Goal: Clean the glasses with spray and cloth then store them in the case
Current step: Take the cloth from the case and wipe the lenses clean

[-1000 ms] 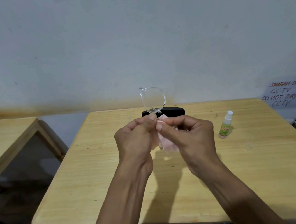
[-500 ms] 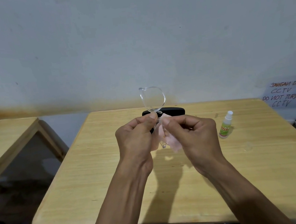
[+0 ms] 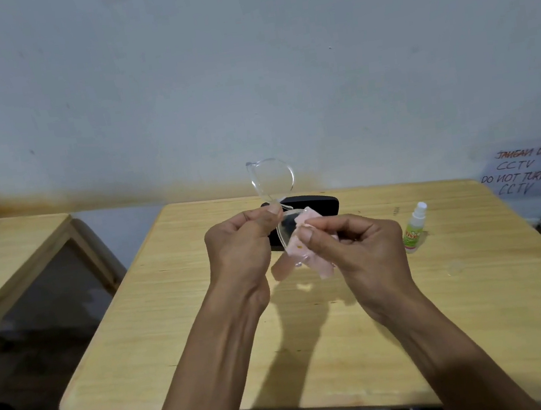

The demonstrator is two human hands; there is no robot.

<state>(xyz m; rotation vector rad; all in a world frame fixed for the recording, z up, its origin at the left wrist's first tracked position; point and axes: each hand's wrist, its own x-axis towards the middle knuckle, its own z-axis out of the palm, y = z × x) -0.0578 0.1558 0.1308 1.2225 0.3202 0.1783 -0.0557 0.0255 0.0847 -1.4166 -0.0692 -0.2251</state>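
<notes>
- Since half a second earlier, the right hand (image 3: 353,245) has slid a little toward the right edge of the table (image 3: 481,297), drawing the pink cloth (image 3: 306,255) off part of the lower lens so clear glass shows beside it.
- Held upright above the table's middle, the clear-framed glasses (image 3: 271,180) have one lens standing up against the wall and the other low between the hands.
- Pinching the frame near its bridge with thumb and forefinger, the left hand (image 3: 240,250) likely steadies the glasses so the lens can be rubbed.
- Thumb and fingers of the right hand pinch the cloth around the lower lens; this looks like the wiping step, with storing yet to come.
- Behind the hands, near the far edge of the table, lies the black case (image 3: 317,203), partly hidden; whether it is open cannot be told.
- Near the far right corner stands the small spray bottle (image 3: 415,228), upright and well apart from the hands.
</notes>
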